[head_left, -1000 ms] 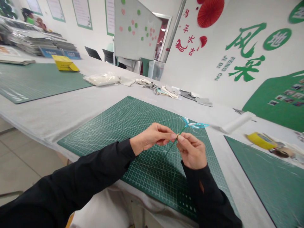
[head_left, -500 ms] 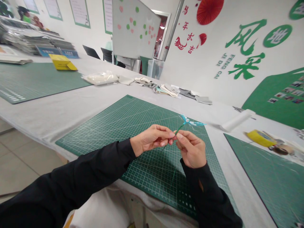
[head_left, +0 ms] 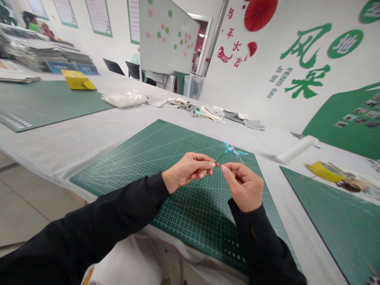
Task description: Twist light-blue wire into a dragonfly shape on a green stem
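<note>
My left hand (head_left: 190, 170) pinches the green stem of a small flower-like piece with light blue, beaded-looking petals (head_left: 231, 149). The petals point up and to the right, above both hands. Just right of the stem, my right hand (head_left: 245, 184) has its thumb and forefinger pressed together; whatever lies between them is too small to make out. Both hands are above a green cutting mat (head_left: 142, 146) with a white grid, which lies on the pale tablecloth.
Another green mat (head_left: 332, 213) lies at right, below a yellow tape roll (head_left: 326, 171) and a white roll (head_left: 297, 150). A plastic packet (head_left: 126, 99), cloth scraps (head_left: 208, 113), a yellow box (head_left: 77, 80) and stacked papers (head_left: 41, 49) are farther back. A person sits at far left.
My right hand has moved slightly right, so a small gap now parts its fingertips from my left hand. The blue petals have shifted a little left and turned.
</note>
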A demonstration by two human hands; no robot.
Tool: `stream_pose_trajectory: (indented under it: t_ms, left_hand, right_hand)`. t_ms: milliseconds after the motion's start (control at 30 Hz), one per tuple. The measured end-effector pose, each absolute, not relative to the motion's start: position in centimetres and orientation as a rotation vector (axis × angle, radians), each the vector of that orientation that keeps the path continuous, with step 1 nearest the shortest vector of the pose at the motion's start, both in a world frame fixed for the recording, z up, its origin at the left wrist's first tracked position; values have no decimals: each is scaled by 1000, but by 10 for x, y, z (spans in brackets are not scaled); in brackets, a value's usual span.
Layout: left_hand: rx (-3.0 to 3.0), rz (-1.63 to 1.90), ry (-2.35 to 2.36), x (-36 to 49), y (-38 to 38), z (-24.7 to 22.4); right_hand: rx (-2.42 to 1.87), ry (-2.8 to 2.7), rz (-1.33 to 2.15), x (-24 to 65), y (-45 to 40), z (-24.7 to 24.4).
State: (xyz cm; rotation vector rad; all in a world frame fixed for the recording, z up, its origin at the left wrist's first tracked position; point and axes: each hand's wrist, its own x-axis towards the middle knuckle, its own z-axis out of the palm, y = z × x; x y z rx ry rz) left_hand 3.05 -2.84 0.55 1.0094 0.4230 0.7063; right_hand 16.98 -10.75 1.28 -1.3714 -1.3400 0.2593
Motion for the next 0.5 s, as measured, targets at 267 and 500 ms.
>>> stream_pose_trajectory:
  t_ms: [267,500]
  left_hand:
    - [1037,759,488,31,-28,7]
    - [1022,840,516,30,-24,8]
  right_hand:
    - [-1397,-1417,352,182,-105,13]
    - [-1378,-1423,490,190,-112,22]
